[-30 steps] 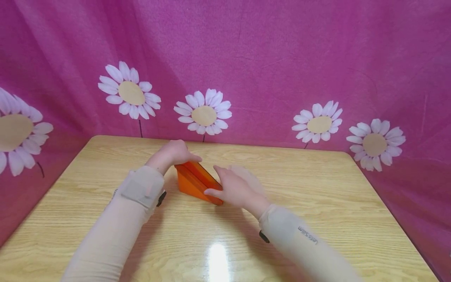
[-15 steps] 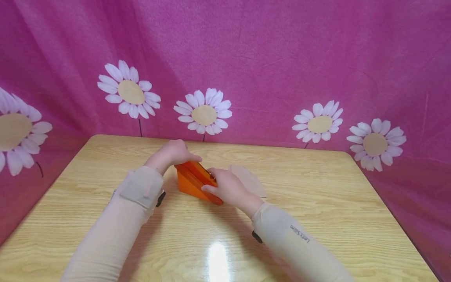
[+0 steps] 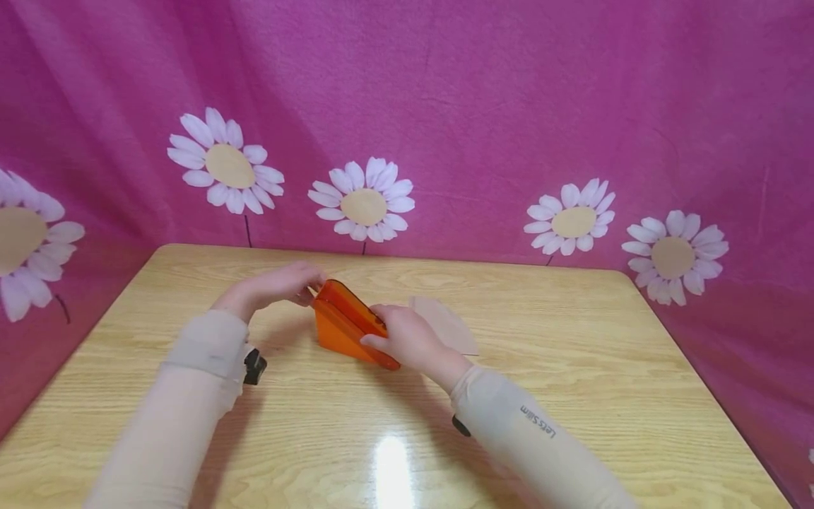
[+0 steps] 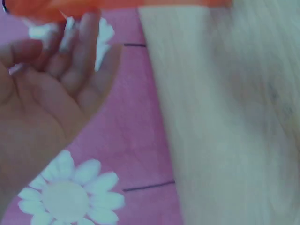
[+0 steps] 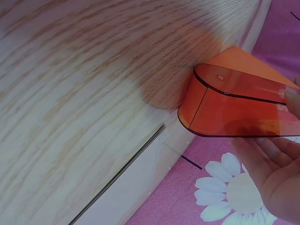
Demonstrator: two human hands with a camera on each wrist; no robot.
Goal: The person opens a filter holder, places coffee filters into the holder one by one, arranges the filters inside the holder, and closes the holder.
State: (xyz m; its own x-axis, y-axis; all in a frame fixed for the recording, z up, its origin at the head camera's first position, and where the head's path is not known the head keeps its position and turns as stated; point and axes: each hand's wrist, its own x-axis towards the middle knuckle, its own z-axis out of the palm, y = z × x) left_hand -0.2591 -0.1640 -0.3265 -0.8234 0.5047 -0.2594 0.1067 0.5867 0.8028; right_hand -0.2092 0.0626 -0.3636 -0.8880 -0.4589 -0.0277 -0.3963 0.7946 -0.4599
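Note:
An orange see-through plastic holder (image 3: 340, 336) with rounded ends and a triangular side stands slanted on the wooden table. My right hand (image 3: 410, 336) grips its near right end, the thumb on the near side and fingers over the far side. In the right wrist view, that hand (image 5: 276, 183) has the holder (image 5: 234, 112) between thumb and fingers. My left hand (image 3: 273, 288) is at the holder's upper left end, fingertips right by its edge. From the left wrist, the left hand's (image 4: 47, 93) palm shows with loosely bent fingers below the orange plastic (image 4: 51, 11).
A flat beige sheet (image 3: 448, 326) lies on the table (image 3: 572, 396) behind my right hand. A pink curtain (image 3: 470, 106) printed with white daisies encloses the table's back and sides. Each forearm wears a beige sleeve with a small black camera at the wrist.
My right hand has closed around the holder's right end. The left hand has let go of the upper end and drawn back to the left. The holder has barely moved.

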